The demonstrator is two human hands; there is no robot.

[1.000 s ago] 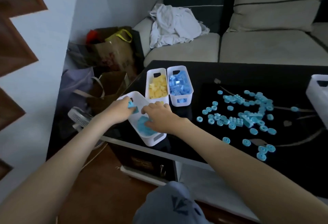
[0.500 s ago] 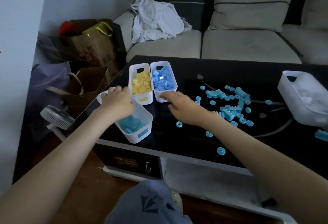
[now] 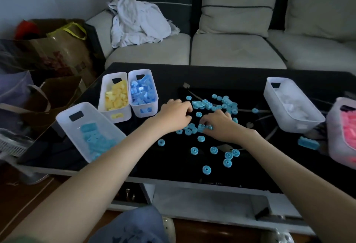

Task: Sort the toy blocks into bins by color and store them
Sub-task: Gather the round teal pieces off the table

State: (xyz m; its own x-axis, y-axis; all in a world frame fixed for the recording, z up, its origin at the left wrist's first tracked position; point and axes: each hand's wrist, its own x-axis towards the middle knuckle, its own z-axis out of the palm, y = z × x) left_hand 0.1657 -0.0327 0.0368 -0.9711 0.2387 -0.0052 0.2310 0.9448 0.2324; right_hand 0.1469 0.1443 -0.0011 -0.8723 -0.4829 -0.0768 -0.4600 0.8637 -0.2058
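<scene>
Though hands (image 3: 176, 114) cover some | blocks (image 3: 204, 104) teal, mostly rings | grip unclear

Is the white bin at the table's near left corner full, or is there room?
Partly full: turquoise blocks cover only some of the floor of the bin, well below its rim.

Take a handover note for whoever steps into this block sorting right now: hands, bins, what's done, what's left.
Left hand, right hand: both down among the loose turquoise pieces mid-table; grip unclear.
Done: yellow bin, blue bin, white bin, pink bin hold blocks; turquoise bin, near-left corner, part filled.
Left: the scattered pieces, plus one brick beside the pink bin.
</scene>
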